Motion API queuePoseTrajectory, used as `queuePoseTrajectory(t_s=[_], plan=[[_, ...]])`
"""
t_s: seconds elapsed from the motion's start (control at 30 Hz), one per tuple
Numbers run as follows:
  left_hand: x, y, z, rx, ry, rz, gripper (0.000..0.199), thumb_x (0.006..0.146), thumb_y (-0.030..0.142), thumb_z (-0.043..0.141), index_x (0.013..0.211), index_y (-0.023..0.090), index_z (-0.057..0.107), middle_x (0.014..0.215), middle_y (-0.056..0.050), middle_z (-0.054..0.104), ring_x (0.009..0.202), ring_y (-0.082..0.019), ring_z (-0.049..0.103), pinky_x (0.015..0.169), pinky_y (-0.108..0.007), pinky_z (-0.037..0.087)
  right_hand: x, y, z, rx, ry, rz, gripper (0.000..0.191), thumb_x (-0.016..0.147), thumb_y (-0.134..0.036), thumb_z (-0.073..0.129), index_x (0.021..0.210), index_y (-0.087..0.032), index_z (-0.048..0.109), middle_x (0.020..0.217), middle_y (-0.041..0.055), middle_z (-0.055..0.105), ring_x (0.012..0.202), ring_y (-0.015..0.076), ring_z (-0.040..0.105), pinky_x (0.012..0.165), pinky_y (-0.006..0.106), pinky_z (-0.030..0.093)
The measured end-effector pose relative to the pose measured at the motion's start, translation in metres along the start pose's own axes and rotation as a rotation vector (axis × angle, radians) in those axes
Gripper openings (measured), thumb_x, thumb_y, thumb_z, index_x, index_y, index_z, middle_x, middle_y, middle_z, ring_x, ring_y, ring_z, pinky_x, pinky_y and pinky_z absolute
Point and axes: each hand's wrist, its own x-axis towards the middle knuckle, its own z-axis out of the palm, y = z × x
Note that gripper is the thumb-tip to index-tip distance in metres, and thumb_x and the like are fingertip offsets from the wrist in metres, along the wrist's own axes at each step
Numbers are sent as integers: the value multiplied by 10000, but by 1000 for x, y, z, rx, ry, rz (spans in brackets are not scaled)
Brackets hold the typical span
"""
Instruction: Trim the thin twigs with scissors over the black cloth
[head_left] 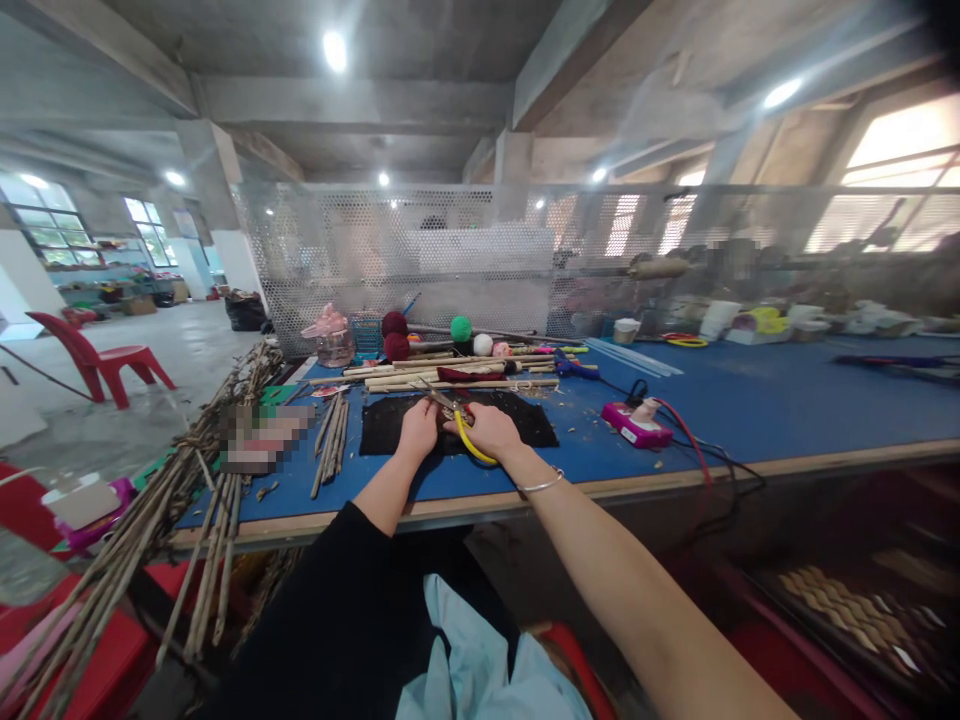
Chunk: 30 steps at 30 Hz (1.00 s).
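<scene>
My right hand [489,430] is wrapped round a pair of scissors with yellow handles [474,444]. Their metal blades [437,397] point up and left, passing close to the fingers of my left hand [418,428]. That hand is closed in a pinch; whatever it grips is hidden or too small to name. Both hands are over a black cloth [534,420] spread near the table's front edge. Small light-brown bits [450,413] show between the hands. Left of the cloth lie several short cut sticks [330,445].
Long sticks [480,368] and yarn balls [460,328] lie behind the cloth on the blue table [750,400]. A purple power strip [636,425] with cords sits to the right. Bundled branches [176,480] overhang the left edge. A perforated metal screen [405,250] stands behind.
</scene>
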Motion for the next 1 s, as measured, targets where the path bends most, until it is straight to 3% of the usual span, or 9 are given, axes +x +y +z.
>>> queuePoseTrajectory(t_s=[0.43,0.63,0.83,1.0], plan=[[-2,6,5,-176,42,-14,225,835,260,394,805,145,585,729,-48,647,667,-139,576,651,-234,416,4,3,9,100,66,-6,521,714,-695,434,846,-213,581,816,54,653,765,187,607,585,230,355],[1,3,6,-76,76,-8,244,835,273,395,799,147,601,724,-50,639,668,-148,565,658,-244,417,4,1,9,75,79,3,528,710,-704,424,853,-218,573,824,60,653,787,212,611,610,256,371],[2,2,2,28,22,67,235,829,211,399,878,148,621,901,-84,662,832,-174,588,778,-270,416,5,3,11,91,83,-59,602,691,-703,456,1015,-199,510,914,78,641,847,210,601,667,267,383],[0,3,2,40,12,88,239,830,222,401,880,154,625,895,-85,662,815,-177,586,763,-268,413,5,2,8,52,63,-41,587,685,-712,450,970,-205,528,897,77,647,838,216,605,666,269,383]])
